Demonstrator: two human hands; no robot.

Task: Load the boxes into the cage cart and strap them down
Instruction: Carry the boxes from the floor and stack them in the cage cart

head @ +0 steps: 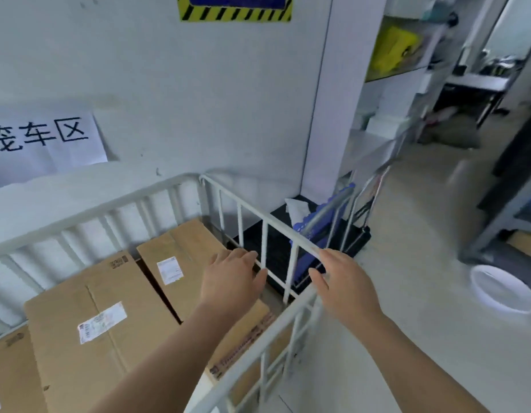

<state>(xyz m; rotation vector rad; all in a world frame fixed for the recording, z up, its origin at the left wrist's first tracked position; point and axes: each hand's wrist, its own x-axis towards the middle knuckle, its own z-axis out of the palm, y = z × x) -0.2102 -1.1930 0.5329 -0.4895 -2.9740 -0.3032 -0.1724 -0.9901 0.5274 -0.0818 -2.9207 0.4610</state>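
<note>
Boxes (88, 308) lie inside the cage cart (252, 210) at 8 o'clock; loading judged largely done. No strap visible; strapping outstanding. Left hand (231, 278) and right hand (344, 281), open and empty, near its side at 5 o'clock.

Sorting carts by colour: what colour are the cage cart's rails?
The cage cart's rails are white; the head view shows them best.

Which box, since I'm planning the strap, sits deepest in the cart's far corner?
The cardboard box with the small white label, beside the left hand; the others lie nearer the camera.
</note>
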